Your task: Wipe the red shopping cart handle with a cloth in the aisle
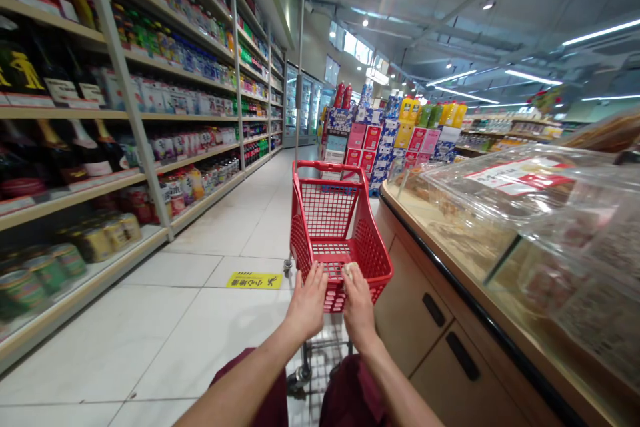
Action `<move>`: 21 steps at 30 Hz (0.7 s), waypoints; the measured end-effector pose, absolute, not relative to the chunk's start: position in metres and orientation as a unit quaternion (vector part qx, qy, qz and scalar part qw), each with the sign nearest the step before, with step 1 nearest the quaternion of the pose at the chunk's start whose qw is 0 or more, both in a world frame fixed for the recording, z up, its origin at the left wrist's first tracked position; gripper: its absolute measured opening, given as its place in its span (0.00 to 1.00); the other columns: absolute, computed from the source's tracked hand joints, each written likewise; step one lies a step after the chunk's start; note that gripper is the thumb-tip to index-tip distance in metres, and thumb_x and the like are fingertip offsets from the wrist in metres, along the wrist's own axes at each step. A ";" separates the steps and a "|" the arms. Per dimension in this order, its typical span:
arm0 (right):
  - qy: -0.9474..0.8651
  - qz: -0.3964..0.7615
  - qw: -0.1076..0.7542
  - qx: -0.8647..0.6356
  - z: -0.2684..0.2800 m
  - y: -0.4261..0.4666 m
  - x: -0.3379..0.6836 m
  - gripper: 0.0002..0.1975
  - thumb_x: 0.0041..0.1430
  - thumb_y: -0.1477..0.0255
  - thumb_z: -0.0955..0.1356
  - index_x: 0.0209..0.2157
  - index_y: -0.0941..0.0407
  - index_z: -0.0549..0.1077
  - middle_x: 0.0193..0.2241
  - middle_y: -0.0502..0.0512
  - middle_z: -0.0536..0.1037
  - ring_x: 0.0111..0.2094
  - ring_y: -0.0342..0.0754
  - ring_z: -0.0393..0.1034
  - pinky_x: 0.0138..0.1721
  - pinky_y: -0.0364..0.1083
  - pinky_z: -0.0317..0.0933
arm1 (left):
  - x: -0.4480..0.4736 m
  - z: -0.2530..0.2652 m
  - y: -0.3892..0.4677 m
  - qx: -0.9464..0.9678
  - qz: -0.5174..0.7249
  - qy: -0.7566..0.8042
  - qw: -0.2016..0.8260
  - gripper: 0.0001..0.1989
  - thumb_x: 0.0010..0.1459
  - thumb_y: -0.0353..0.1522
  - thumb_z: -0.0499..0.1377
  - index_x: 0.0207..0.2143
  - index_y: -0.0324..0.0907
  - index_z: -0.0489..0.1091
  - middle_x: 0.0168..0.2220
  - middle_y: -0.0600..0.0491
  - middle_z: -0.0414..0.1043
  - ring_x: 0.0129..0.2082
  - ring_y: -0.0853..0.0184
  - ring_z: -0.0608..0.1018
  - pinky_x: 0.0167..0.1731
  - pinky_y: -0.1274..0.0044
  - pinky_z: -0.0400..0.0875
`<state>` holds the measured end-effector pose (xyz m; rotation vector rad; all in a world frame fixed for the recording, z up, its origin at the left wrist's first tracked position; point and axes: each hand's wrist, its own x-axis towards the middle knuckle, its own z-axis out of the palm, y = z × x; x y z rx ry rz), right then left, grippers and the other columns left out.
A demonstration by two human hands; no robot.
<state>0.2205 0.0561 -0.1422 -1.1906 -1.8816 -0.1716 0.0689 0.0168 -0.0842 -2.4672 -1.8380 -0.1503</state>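
Observation:
A red plastic basket (387,267) with grid walls sits on a wheeled shopping cart in front of me. On its near rim lies my left hand (309,300), fingers stretched forward and close together, holding nothing that I can see. Beside it, my right hand (359,303) also rests at the rim. A small pale crumpled wad (351,269), perhaps a tissue or cloth, shows under its fingertips. No goods are visible on the basket floor (333,250). Under the basket, a dark cart wheel (299,377) shows near my legs.
Shelves (187,73) of bottles and cans line the left side. Close on my right stands a wooden counter (420,307) with clear plastic packages (520,177). Stacked drink cartons (370,140) stand ahead. A yellow floor sticker (254,280) marks the white tiles.

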 end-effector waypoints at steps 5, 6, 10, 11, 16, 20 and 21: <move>-0.762 -0.080 0.436 -0.472 -0.141 0.059 0.238 0.26 0.53 0.83 0.55 0.52 0.53 0.62 0.55 0.57 0.60 0.57 0.50 0.49 0.53 0.56 0.51 | 0.063 -0.087 0.014 -0.801 -0.044 -0.596 0.040 0.35 0.46 0.29 0.47 0.58 0.32 0.42 0.62 0.45 0.34 0.61 0.60 0.36 0.57 0.58 0.38; -0.738 -0.091 0.450 -0.495 -0.141 0.061 0.249 0.26 0.52 0.83 0.56 0.52 0.54 0.63 0.55 0.58 0.60 0.57 0.51 0.49 0.53 0.57 0.51 | 0.062 -0.088 0.014 -0.801 -0.045 -0.595 0.039 0.36 0.46 0.29 0.47 0.58 0.32 0.42 0.62 0.45 0.33 0.61 0.60 0.36 0.56 0.58 0.38; -0.714 -0.111 0.473 -0.504 -0.143 0.060 0.249 0.25 0.53 0.82 0.56 0.52 0.55 0.63 0.56 0.60 0.58 0.58 0.52 0.48 0.52 0.58 0.52 | 0.064 -0.092 0.015 -0.799 -0.047 -0.598 0.050 0.35 0.47 0.31 0.47 0.59 0.31 0.41 0.62 0.44 0.33 0.61 0.59 0.36 0.56 0.57 0.40; -0.736 -0.108 0.465 -0.480 -0.142 0.057 0.240 0.25 0.53 0.82 0.56 0.53 0.55 0.62 0.56 0.59 0.58 0.58 0.51 0.48 0.53 0.57 0.52 | 0.066 -0.092 0.016 -0.797 -0.047 -0.599 0.054 0.35 0.48 0.31 0.47 0.58 0.31 0.41 0.62 0.43 0.33 0.61 0.59 0.36 0.56 0.57 0.40; -0.797 -0.084 0.415 -0.430 -0.136 0.050 0.231 0.24 0.54 0.81 0.54 0.51 0.55 0.63 0.55 0.60 0.60 0.56 0.50 0.51 0.52 0.55 0.54 | 0.073 -0.093 0.014 -0.798 -0.062 -0.596 0.067 0.31 0.51 0.31 0.45 0.58 0.32 0.43 0.62 0.44 0.37 0.61 0.59 0.38 0.56 0.57 0.43; -0.736 -0.101 0.428 -0.514 -0.138 0.063 0.263 0.23 0.52 0.77 0.56 0.50 0.56 0.65 0.54 0.61 0.60 0.55 0.54 0.54 0.51 0.57 0.55 | 0.080 -0.103 0.015 -0.800 -0.102 -0.586 0.081 0.31 0.52 0.33 0.45 0.58 0.32 0.42 0.62 0.44 0.37 0.61 0.58 0.38 0.55 0.57 0.45; -0.739 -0.102 0.421 -0.516 -0.139 0.064 0.264 0.23 0.52 0.77 0.56 0.51 0.56 0.64 0.55 0.61 0.59 0.55 0.54 0.53 0.51 0.57 0.54 | 0.082 -0.106 0.016 -0.796 -0.114 -0.588 0.083 0.31 0.53 0.34 0.45 0.58 0.32 0.42 0.62 0.44 0.37 0.61 0.57 0.38 0.55 0.57 0.45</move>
